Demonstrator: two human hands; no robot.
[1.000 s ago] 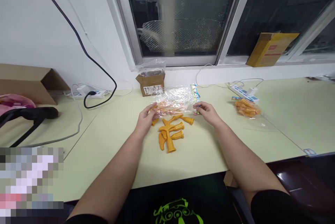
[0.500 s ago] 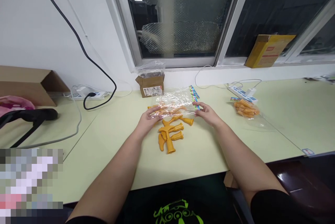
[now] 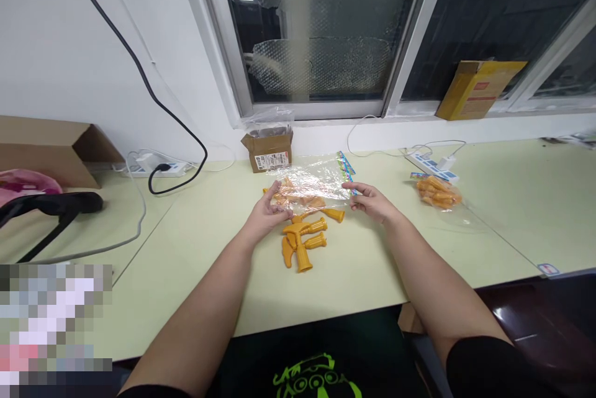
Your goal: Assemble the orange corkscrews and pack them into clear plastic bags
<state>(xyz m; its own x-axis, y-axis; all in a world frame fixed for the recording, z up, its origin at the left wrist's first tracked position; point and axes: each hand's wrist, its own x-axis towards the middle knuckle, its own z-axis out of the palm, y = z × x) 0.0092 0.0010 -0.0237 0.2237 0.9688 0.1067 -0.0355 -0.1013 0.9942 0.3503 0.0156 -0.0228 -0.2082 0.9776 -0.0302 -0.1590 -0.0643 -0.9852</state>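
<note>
A clear plastic bag (image 3: 321,177) with a colourful printed strip at its right end lies flat between my hands, above part of a pile of toys. My right hand (image 3: 372,202) pinches its right end by the printed strip. At the left end, my left hand (image 3: 267,215) has thumb and fingers spread apart, touching the bag's edge. Several orange-yellow plastic toy hammers (image 3: 302,255) lie in the pile under and in front of the bag. Some show only through the shiny film, so I cannot tell whether any are inside it.
A filled bag of orange toys (image 3: 437,192) lies at the right, near a power strip (image 3: 431,165). A small open cardboard box (image 3: 269,149) stands by the wall. To the left are a black cable (image 3: 139,69), another power strip (image 3: 174,169) and a large carton (image 3: 41,143).
My left thumb and fingers have spread wider at the bag's left edge. The bag has shifted slightly and lies flatter. My right hand stays at the printed end.
</note>
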